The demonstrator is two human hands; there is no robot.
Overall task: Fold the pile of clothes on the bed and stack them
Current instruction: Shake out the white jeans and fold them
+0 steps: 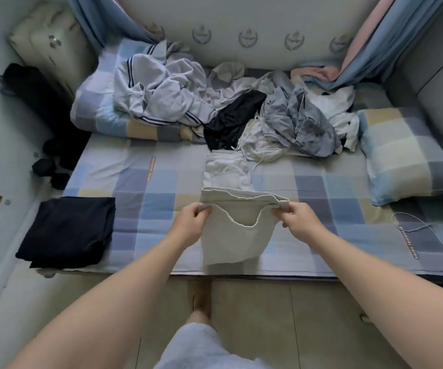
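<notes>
The left hand [191, 222] and the right hand [298, 221] each pinch a top corner of a cream cloth [231, 238], holding it up over the front of the bed [334, 209]. The pile of clothes [215, 107] lies at the back. A folded black garment [68, 230] sits on the left.

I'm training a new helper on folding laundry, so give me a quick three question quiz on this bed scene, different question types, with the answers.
1. True or false: the left hand and the right hand each pinch one end of the cream garment's top edge.
2. Multiple choice: the folded black garment lies on the bed at its A) near left, B) far right, C) centre.
3. Fill in: the unfolded pile lies on the bed's ____ side (near or far).

Key: 1 true; 2 A; 3 far.
</notes>
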